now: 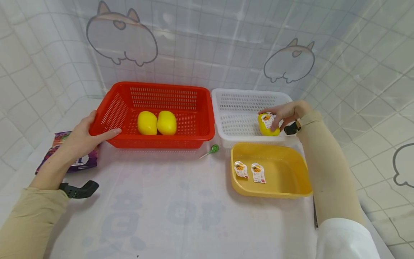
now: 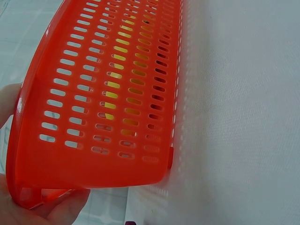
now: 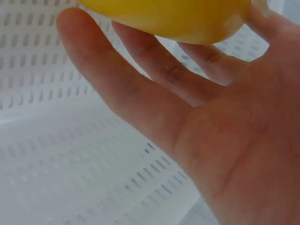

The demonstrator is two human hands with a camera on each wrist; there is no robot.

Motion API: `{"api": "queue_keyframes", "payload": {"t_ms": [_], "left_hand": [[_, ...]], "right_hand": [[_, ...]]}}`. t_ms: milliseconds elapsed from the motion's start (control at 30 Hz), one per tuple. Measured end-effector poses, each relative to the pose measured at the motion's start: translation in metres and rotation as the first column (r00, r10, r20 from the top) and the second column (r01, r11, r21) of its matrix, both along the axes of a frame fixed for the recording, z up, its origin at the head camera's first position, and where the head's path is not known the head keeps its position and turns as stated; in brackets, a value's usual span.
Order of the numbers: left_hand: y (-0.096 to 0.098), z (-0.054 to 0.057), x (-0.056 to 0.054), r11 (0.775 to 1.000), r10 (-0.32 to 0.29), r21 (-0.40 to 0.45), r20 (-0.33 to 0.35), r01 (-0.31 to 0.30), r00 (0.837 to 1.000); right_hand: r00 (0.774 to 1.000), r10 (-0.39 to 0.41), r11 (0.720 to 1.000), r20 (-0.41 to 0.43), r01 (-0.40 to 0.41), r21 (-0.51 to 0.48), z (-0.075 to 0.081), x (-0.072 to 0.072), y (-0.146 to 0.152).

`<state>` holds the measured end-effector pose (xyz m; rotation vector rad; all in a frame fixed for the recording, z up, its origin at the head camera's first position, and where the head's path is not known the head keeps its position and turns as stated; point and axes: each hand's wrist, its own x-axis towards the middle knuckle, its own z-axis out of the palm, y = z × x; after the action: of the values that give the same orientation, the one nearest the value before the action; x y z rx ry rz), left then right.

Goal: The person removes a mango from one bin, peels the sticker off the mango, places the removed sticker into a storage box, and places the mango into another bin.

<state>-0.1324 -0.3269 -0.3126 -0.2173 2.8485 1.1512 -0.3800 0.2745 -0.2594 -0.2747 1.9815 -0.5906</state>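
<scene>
My left hand (image 1: pixel 80 138) grips the left front corner of a red plastic basket (image 1: pixel 161 142); its thumb lies over the rim. The left wrist view shows fingertips (image 2: pixel 70 206) wrapped at the basket's edge. Two yellow mangoes (image 1: pixel 147 123) lie side by side inside the basket. Over the right part of a white basket (image 1: pixel 226 122), my right hand (image 1: pixel 286 114) holds another yellow mango (image 1: pixel 273 131) with a white sticker (image 1: pixel 267 121) on it. In the right wrist view, curled fingers support this mango (image 3: pixel 187 21) from below.
A yellow bin (image 1: pixel 271 192) with two mango stickers on its inner wall stands in front of the white basket. A green lollipop (image 1: pixel 214 148) lies between the baskets. Under my left forearm is a purple snack bag (image 1: pixel 92 158). Tiled sheeting (image 1: pixel 207 43) rises behind the baskets.
</scene>
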Motion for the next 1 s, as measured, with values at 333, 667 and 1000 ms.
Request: {"api": "queue_keyframes", "payload": {"t_ms": [333, 667, 1000], "left_hand": [[0.0, 0.0, -0.001, 1.0, 0.001, -0.007, 0.004, -0.001, 1.0], [0.0, -0.001, 0.0, 1.0, -0.007, 0.001, -0.011, 0.007, 1.0], [0.0, -0.001, -0.001, 1.0, -0.013, -0.006, -0.016, 0.013, 1.0]], "right_hand": [[0.999, -0.022, 0.998, -0.039, 0.02, -0.055, 0.01, 0.007, 0.004], [0.993, -0.009, 0.997, -0.12, 0.0, -0.076, 0.02, 0.016, 0.006], [0.981, 0.003, 0.992, -0.196, -0.028, -0.124, 0.026, 0.03, 0.01]]}}
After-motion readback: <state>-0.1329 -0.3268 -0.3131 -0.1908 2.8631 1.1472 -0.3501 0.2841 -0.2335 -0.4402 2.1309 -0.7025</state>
